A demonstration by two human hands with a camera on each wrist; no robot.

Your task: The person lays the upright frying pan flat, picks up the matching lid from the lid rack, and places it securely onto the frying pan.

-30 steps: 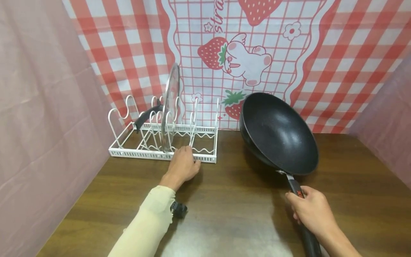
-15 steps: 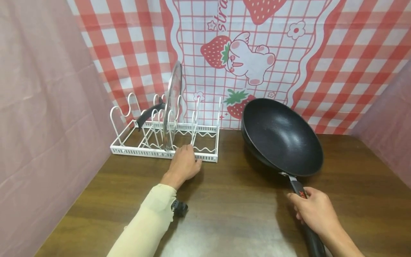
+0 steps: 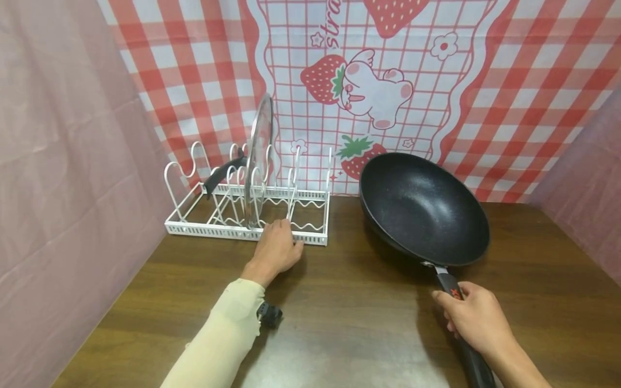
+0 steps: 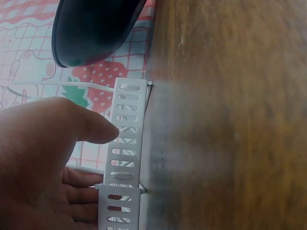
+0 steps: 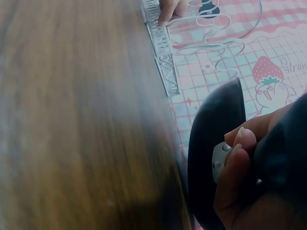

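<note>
A white wire rack (image 3: 208,230) stands at the back left, with a glass lid (image 3: 259,145) upright in it, its black handle (image 3: 220,175) pointing left. My left hand (image 3: 275,250) grips the rack's front rail; in the left wrist view the thumb lies on the outer side of the slotted rail (image 4: 125,143) and the other fingers are behind it. On the right, my right hand (image 3: 477,318) holds the black handle of a wok (image 3: 424,207), which is tilted with its inside facing me. The right wrist view has fingers (image 5: 235,167) curled round the handle near its metal bracket.
Behind the rack and wok hangs a red-and-white checked cloth (image 3: 533,91) with strawberry prints. Pink cloth (image 3: 73,161) hangs at the left side, and more at the right. The brown wooden table (image 3: 339,323) lies under everything.
The wok's far rim has come down and its bowl has tipped a little lower, the right hand still on its handle. My left hand keeps its place on the rack.
</note>
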